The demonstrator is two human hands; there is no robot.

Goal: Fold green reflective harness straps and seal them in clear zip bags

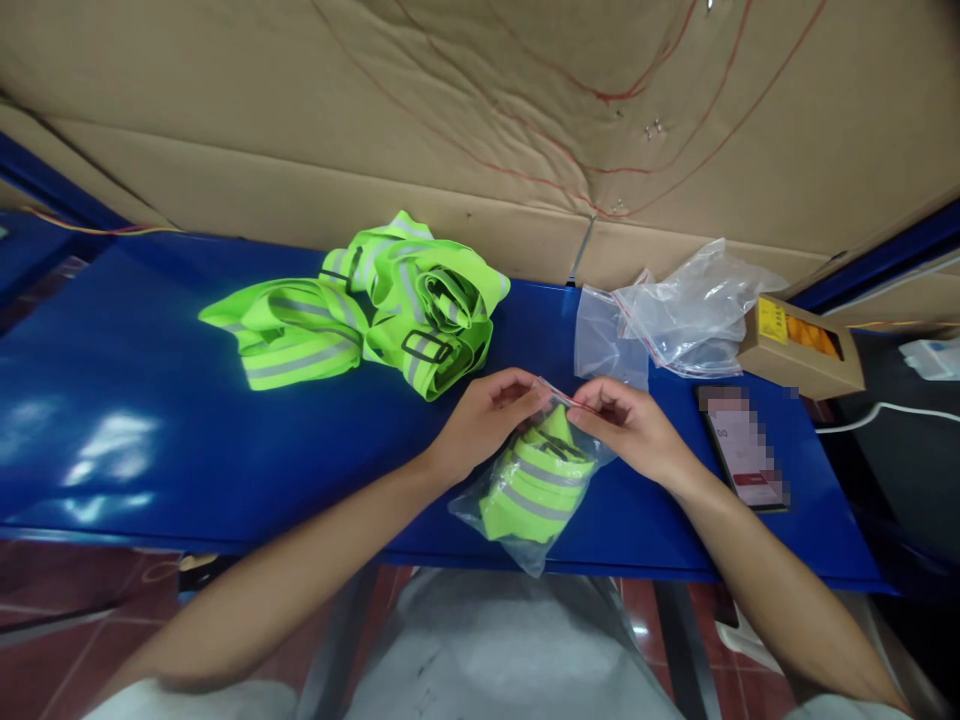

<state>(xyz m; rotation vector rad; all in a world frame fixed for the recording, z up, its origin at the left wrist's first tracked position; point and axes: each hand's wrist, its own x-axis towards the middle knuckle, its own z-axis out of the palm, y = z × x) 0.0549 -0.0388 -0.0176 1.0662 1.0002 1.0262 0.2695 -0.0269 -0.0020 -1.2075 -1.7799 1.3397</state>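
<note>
A clear zip bag [534,556] lies toward the front edge of the blue table, its red-lined mouth at the top. Inside it is a folded neon-green reflective belt [541,487] with grey stripes. My left hand [491,415] pinches the left end of the bag's mouth between thumb and finger. At the other end of the same strip, my right hand [626,425] is also closed on the bag. To the left, further back, sits a heap of more neon-green reflective belts [307,335] with black buckles.
Several empty clear zip bags [686,310] are piled at the back right, beside a cardboard box [806,350] with orange contents. A phone [746,450] lies on the blue table [225,450]. A cardboard wall [300,120] rises behind.
</note>
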